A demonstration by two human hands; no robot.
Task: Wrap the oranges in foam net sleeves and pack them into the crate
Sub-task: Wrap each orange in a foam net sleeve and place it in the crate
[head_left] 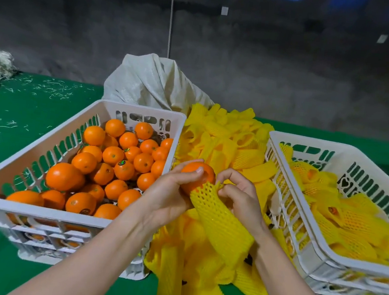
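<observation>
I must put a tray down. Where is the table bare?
The table is bare left of the orange crate, save thin shreds, and in front of it. Between it and the right crate, sleeves fill the space.

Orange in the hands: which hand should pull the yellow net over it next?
Probably the right hand. It pinches the open end of the foam net sleeve, right against the orange, while the left hand grips the orange and can hold it steady.
</observation>
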